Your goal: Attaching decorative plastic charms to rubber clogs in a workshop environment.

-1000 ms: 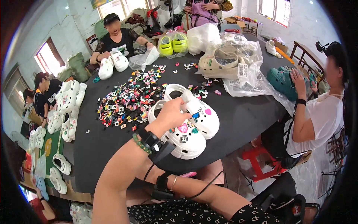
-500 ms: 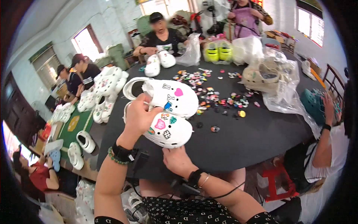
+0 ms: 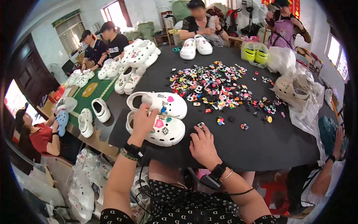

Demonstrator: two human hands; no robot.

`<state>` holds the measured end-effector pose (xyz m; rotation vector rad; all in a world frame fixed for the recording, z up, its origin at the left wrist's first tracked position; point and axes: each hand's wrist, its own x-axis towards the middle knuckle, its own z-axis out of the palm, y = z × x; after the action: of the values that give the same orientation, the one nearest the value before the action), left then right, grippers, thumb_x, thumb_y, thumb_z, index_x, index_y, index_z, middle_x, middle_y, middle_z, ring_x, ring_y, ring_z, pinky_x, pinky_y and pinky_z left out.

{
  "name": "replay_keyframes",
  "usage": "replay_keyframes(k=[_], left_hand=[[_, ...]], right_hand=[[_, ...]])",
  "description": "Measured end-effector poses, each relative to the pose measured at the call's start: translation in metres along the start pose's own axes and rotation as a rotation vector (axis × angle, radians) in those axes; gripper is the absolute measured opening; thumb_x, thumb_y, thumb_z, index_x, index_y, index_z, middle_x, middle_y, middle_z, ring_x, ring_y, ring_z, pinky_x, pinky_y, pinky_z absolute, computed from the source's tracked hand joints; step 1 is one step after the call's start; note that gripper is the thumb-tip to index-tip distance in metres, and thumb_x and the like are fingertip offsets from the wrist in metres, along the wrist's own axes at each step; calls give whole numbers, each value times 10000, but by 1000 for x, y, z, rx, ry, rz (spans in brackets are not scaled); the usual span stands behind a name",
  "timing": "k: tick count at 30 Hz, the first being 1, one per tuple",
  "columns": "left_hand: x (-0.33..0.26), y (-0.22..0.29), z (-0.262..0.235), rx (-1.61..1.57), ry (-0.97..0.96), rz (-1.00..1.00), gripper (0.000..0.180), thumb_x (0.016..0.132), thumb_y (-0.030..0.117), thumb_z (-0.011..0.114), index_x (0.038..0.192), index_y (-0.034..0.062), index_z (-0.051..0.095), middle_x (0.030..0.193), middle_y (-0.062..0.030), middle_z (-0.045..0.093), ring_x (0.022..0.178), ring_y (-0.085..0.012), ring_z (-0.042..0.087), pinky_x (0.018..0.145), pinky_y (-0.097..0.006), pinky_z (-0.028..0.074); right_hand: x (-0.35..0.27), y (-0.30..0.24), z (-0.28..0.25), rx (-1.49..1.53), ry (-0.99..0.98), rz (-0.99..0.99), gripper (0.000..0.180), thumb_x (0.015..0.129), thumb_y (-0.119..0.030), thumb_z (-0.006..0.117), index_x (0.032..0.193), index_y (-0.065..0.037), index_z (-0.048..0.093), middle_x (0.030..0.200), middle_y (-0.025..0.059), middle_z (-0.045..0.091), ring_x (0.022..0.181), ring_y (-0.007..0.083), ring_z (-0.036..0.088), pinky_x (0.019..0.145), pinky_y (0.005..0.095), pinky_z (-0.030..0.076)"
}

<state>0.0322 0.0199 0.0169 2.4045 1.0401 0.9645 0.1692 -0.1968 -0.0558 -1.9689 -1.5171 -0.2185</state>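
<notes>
White clog pair sits on black table, near its front-left edge, w/ small charms pushed into the tops. Left hand rests on the nearer clog, fingers curled over its strap end; can't tell if it's really gripping. Right hand lies flat on the table, open, holding nothing, just right of the clogs. Loose charm pile further back.
</notes>
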Motion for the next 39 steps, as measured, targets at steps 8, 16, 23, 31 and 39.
replay_keyframes(k=[8,16,23,31,39], left_hand=[[3,-11,13,-51,138,101,348,901,327,670,871,15,518,533,-91,478,415,-180,470,425,-365,341],[1,1,8,-135,22,-77,381,903,352,666,883,-4,533,642,-204,583,583,-356,586,560,-438,438],[0,-4,12,-99,84,-14,382,903,352,663,877,-3,526,659,-205,583,604,-368,582,579,-437,444],[0,2,6,-108,44,-78,373,899,343,659,896,-6,528,724,-234,625,689,-426,619,613,-461,460],[0,-1,13,-164,133,24,343,886,305,681,872,-2,530,603,-179,552,542,-351,545,533,-435,401]], right_hand=[[-2,11,7,75,-9,-11,303,810,-96,652,1099,-38,585,1317,183,495,1304,420,380,1013,533,370],[13,73,-32,36,-171,-43,298,793,-161,676,1079,-96,624,1330,128,508,1290,389,399,1001,528,409],[35,133,-81,-33,-133,-62,216,791,-106,653,996,-42,640,1086,147,624,1090,353,557,938,461,460],[94,186,-82,-156,-218,145,290,751,-131,742,1012,-52,646,954,159,610,964,350,606,851,429,489],[127,211,-59,-124,-347,145,341,668,-143,810,967,-57,671,947,142,628,938,331,612,829,414,505]])
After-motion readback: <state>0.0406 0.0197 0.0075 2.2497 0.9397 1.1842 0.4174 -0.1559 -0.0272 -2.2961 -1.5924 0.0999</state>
